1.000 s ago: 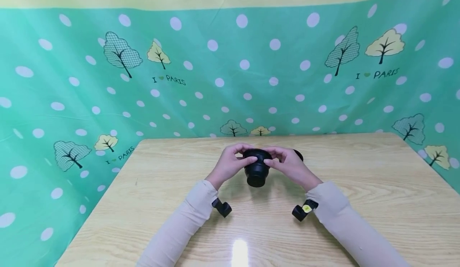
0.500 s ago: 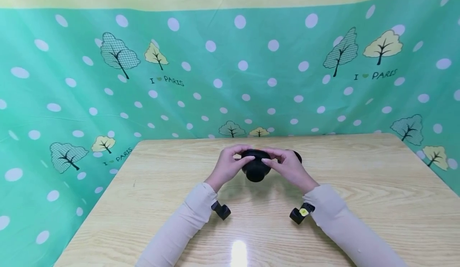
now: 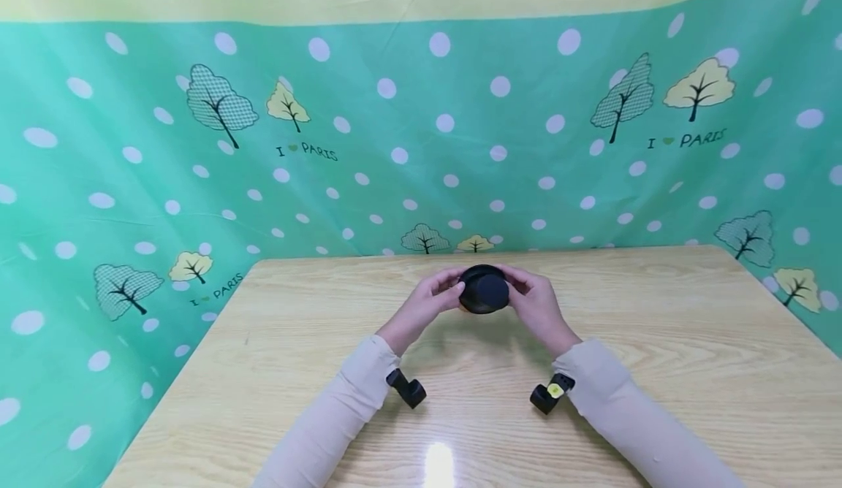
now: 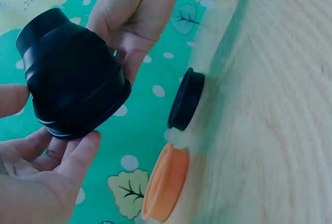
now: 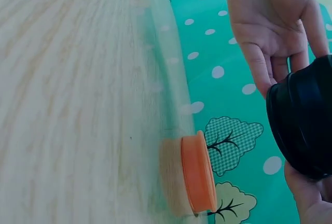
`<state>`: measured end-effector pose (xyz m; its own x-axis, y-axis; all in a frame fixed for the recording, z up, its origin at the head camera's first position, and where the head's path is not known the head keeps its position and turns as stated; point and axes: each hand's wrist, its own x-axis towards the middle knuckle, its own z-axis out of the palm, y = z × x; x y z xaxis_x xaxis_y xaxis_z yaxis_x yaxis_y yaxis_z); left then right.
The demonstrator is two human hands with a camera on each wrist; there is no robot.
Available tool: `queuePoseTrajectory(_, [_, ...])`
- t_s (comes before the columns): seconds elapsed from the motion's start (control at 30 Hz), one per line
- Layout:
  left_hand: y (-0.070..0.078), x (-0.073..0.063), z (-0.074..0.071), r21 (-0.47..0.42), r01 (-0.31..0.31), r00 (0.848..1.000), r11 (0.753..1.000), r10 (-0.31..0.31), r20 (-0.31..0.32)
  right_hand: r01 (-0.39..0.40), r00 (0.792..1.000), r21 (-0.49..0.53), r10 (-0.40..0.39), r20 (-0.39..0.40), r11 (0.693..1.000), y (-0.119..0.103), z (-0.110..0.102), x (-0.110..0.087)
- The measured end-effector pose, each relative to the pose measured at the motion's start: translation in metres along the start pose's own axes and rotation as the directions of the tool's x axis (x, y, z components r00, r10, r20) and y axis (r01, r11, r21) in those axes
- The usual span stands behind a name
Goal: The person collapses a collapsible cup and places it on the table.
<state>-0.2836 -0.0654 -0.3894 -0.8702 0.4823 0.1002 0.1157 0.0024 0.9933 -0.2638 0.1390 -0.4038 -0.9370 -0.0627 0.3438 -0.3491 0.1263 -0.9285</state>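
Both hands hold a black, ribbed, tapering cup (image 3: pixel 483 291) above the table. It looks like a collapsible cup, and its round narrow end faces the head camera. My left hand (image 3: pixel 424 305) grips the wide rim from the left with thumb and fingers. My right hand (image 3: pixel 534 305) grips the opposite side. In the left wrist view the cup (image 4: pixel 72 73) is extended and tilted, its wide rim downward, between my left hand (image 4: pixel 46 177) and my right hand (image 4: pixel 132 16). The inside of the cup is hidden.
An orange round lid-like piece (image 4: pixel 166 182) and a smaller black round piece (image 4: pixel 187 99) rest on the wood-grain table (image 3: pixel 316 327), beyond the hands. A green dotted cloth (image 3: pixel 368 130) hangs behind the table's far edge.
The cup has tilted so that its narrow end turns up towards the head camera, and it has shifted slightly right. The black piece behind my right hand is now hidden in the head view.
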Motion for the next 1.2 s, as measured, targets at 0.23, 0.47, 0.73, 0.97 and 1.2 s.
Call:
queuePoseTrajectory(0.23, [-0.008,0.002,0.004,0.101,-0.021,1.000,0.995,0.023,-0.014,-0.025,0.999,0.004,0.025,-0.041,1.000,0.003,0.001,-0.004])
queuePoseTrajectory(0.47, [-0.007,0.002,0.005,0.273,-0.087,0.981,0.958,0.130,-0.147,-0.058,0.998,-0.020,0.058,0.014,0.998,-0.001,0.005,-0.001])
queuePoseTrajectory(0.73, [-0.009,0.002,-0.002,0.146,-0.097,0.940,0.985,0.138,-0.311,-0.173,0.972,0.060,0.161,0.174,0.983,-0.003,0.004,0.001])
queuePoseTrajectory(0.97, [-0.006,0.002,-0.002,0.143,-0.128,0.952,0.981,0.161,-0.258,-0.156,0.969,0.000,0.154,0.193,0.988,-0.006,0.002,0.002])
queuePoseTrajectory(1.2, [-0.004,0.000,0.003,0.274,-0.148,0.972,0.950,0.191,-0.139,-0.087,0.956,-0.092,0.109,0.273,0.992,-0.009,0.003,0.002])
